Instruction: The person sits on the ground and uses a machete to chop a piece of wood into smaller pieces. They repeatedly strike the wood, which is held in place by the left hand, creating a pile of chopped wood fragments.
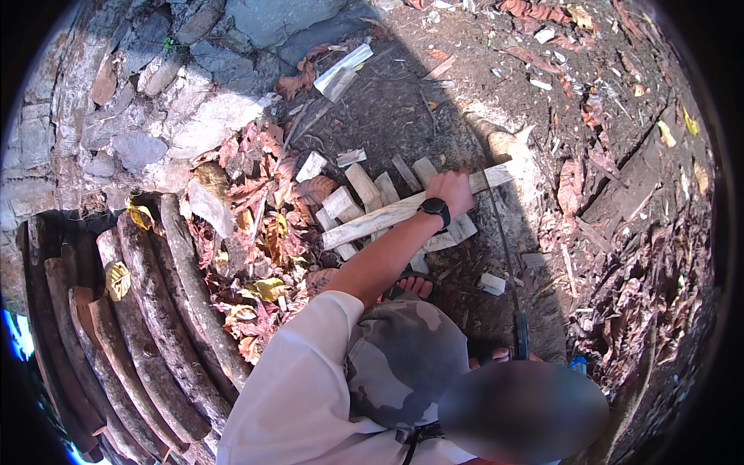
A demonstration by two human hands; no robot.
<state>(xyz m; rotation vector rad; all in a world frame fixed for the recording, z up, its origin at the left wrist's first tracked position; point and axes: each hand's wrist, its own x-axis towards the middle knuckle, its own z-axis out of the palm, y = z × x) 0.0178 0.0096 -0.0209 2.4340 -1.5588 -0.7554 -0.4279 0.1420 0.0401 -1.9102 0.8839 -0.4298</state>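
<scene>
My left hand (452, 192), with a dark watch on the wrist, is closed around a long pale split stick (387, 219) near its right end. The stick lies slantwise over several short split wood pieces (360, 186) on the ground. Just right of that hand, the thin blade of a machete (504, 244) crosses the stick, edge-on to me. Its dark handle points back toward my body and runs into a dark blurred patch. My right hand's fingers are hidden there, at the handle's near end.
Several round logs (167, 310) are stacked at the left beside a stone wall (139, 147). Dry leaves (260, 310) lie between the logs and the split pieces. A short log (500, 139) rests beyond the stick's right end. My sandalled left foot (415, 285) is close below the stick.
</scene>
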